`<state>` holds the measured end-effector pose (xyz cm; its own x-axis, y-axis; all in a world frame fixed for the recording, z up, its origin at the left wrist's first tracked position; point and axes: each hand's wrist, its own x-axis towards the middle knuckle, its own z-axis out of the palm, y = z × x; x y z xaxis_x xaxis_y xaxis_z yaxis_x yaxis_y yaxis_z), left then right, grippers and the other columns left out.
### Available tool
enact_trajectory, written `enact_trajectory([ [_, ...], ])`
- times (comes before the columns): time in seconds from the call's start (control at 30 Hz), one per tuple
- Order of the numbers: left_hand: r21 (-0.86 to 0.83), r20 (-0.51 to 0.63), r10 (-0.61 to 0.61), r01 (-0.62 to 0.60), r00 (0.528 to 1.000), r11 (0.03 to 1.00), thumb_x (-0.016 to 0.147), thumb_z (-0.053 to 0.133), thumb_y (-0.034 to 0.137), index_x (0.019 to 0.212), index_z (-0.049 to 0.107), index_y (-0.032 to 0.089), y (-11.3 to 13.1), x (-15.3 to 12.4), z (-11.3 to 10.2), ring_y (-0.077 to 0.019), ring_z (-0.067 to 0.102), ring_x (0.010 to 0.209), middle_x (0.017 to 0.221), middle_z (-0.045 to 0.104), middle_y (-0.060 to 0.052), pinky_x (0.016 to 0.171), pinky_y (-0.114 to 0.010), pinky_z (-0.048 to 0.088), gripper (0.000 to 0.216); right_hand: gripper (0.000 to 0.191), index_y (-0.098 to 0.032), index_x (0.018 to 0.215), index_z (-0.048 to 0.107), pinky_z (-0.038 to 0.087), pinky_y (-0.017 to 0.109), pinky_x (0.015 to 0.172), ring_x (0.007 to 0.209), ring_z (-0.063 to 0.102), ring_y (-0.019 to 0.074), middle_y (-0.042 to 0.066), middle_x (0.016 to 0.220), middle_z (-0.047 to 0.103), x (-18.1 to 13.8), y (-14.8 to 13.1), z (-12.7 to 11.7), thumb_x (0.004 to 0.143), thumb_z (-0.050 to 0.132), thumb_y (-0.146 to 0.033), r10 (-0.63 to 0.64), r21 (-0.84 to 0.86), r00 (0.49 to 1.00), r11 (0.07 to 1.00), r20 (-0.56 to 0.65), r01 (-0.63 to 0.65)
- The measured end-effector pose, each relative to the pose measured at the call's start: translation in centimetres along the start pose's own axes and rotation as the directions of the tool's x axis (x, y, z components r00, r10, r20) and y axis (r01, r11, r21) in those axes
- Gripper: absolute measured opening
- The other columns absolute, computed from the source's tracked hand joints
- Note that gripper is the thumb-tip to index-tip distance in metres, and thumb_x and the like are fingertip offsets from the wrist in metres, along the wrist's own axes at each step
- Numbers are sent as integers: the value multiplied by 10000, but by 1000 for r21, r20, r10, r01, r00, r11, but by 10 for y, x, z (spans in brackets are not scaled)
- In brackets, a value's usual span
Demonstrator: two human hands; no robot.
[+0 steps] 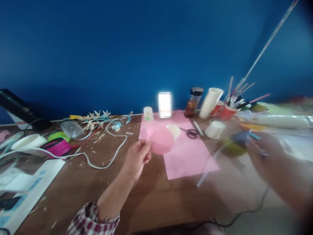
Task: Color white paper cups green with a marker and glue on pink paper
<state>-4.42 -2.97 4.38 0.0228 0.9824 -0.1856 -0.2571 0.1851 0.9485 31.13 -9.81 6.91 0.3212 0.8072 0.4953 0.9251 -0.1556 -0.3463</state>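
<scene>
My left hand (138, 155) pinches the edge of a round pink paper disc (161, 140) between thumb and fingers. Under and behind the disc lies a pink paper sheet (188, 160), with a pale round piece (173, 131) partly covered by the disc. On the right, motion smears my right hand (264, 150); its fingers cannot be made out. At its fingertips is a blurred dark blue object (241, 137), beside a yellow-green roundish thing (228, 147). A translucent strip (206, 171) slants across the sheet's right edge. Black-handled scissors (192, 133) rest on the sheet.
At the back stand a paper cup (148, 113), a bright blurred-out screen (165, 105), a dark-lidded jar (194, 101) and stacked white cups (210, 102). A red cup (229, 111) holds brushes. Left are a white cable (102, 167), tape rolls (55, 147) and a power strip (34, 195).
</scene>
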Motion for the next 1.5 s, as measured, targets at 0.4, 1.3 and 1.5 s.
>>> enact_trajectory([
  [0.4, -52, 112, -155, 162, 982, 985, 663, 782, 408, 832, 576, 161, -22, -9, 17, -64, 537, 496, 574, 601, 40, 461, -156, 376, 364, 340, -183, 623, 647, 246, 236, 433, 453, 317, 89, -49, 487, 412, -21, -132, 62, 808, 592, -463, -211, 646, 813, 724, 542, -243],
  [1.3, -82, 21, -24, 26, 999, 996, 688, 786, 374, 770, 754, 166, -43, -11, 22, -92, 570, 587, 655, 687, -9, 624, -224, 458, 227, 266, -205, 738, 652, 423, 230, 637, 709, 562, 126, -14, 747, 635, -42, -144, 93, 687, 797, -423, -4, 697, 703, 133, 711, -705],
  [1.5, -62, 16, -46, 47, 999, 997, 703, 773, 396, 788, 750, 157, -45, -12, 21, -89, 545, 559, 630, 662, -10, 573, -219, 432, 255, 264, -195, 714, 657, 432, 221, 638, 658, 557, 97, -34, 689, 629, -43, -144, 98, 678, 814, -404, -19, 699, 700, 66, 714, -712],
])
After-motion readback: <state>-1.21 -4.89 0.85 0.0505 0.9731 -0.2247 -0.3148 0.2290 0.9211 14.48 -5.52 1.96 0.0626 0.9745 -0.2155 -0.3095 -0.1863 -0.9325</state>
